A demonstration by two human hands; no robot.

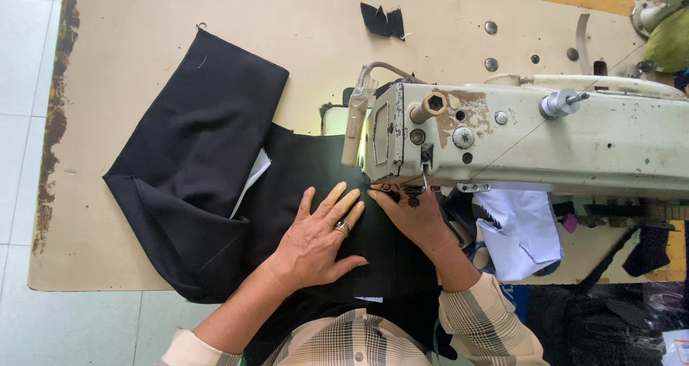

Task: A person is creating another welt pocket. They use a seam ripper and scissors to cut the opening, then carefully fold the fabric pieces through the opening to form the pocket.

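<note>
Sleeves [481,323]: plaid, pale with dark lines, nearest the camera at the lower edge.
Left hand [319,240]: flat, palm down on the black fabric, fingers spread wide, gripping nothing; a ring [341,227] sits on one finger.
Right hand [416,215]: flat on the same fabric, just right of the left hand, fingertips at the foot of the sewing machine head; fingers extended, not closed on anything.
Black fabric [208,158]: lies across the table from the person's lap to under the machine head; its larger part is folded out to the left, with a thin chalk-like line near the lower fold.
White lining piece [255,176]: shows at a fold of the black fabric, left of the hands.
White cloth [524,230]: bunched right of the right hand, below the machine arm.
Sewing machine [538,136]: cream, worn paint, arm running to the right.
Table [143,21]: tan, edge chipped on the left.
Black scrap [382,20]: far side of the table, well apart from the hands.
</note>
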